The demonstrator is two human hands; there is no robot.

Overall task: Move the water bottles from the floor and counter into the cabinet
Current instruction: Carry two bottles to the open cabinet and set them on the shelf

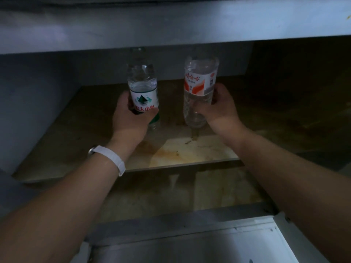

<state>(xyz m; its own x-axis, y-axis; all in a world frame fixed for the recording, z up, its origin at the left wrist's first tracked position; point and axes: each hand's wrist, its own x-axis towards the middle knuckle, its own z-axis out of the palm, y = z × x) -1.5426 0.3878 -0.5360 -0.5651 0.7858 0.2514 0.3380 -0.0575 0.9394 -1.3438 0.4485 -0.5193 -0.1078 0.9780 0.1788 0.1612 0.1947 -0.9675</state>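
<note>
Both my arms reach into a dark metal cabinet. My left hand [131,118] grips a clear water bottle with a white, green and red label [143,92] around its lower half. My right hand [218,107] grips a second clear bottle with a white and orange label [199,82] from the right side. Both bottles stand upright, side by side, with their bases at or just above the stained cabinet shelf [190,150]; I cannot tell whether they touch it. Their caps are dim under the cabinet's top edge.
The steel counter edge [171,21] runs overhead across the view. The cabinet's grey left wall [28,103] and dark right side [303,82] bound the shelf. A lower shelf level [171,190] and the steel bottom frame [190,236] lie below my arms. A white band sits on my left wrist [110,158].
</note>
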